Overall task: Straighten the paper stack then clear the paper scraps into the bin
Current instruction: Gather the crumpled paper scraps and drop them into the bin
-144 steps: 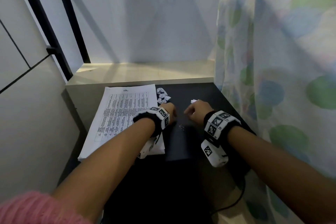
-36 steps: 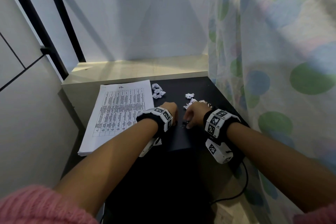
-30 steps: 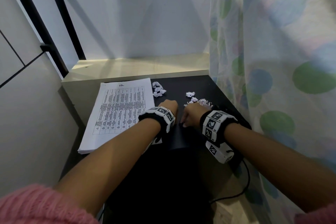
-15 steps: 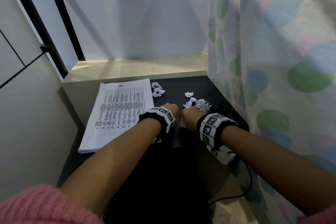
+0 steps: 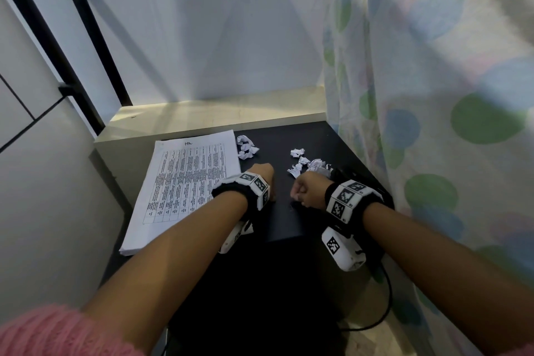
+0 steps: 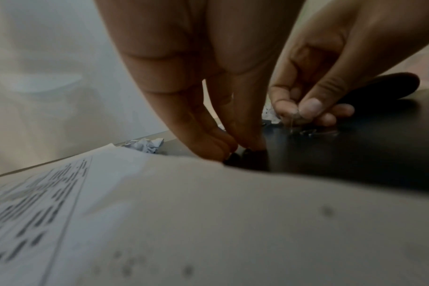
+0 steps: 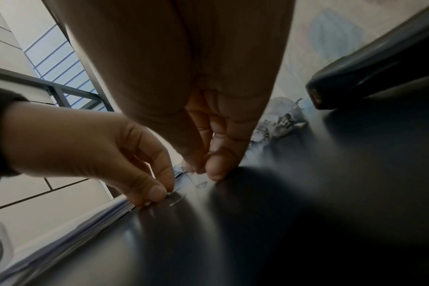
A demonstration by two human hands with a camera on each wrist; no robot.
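Note:
A printed paper stack (image 5: pixel 185 182) lies squared on the left of the black table (image 5: pixel 289 225), also seen close up (image 6: pixel 159 212). Crumpled paper scraps sit in two groups: one by the stack's far corner (image 5: pixel 247 147), one further right (image 5: pixel 310 166). My left hand (image 5: pixel 264 176) rests at the stack's right edge, its thumb and forefinger (image 7: pixel 159 193) pinching the end of a thin metal pin on the table. My right hand (image 5: pixel 300 193) is a little to its right, its thumb and forefinger (image 6: pixel 296 112) pinching a similar tiny pin just above the table.
A black stapler-like object (image 7: pixel 367 77) lies just right of my right hand. A dotted curtain (image 5: pixel 433 95) hangs along the table's right side. A pale ledge (image 5: pixel 216 113) and wall close the back. A cable (image 5: pixel 387 298) hangs off the front right. No bin is in view.
My right hand has drawn back and left, closer to the left hand, leaving the right group of scraps in open view. The left hand has stayed by the stack's edge.

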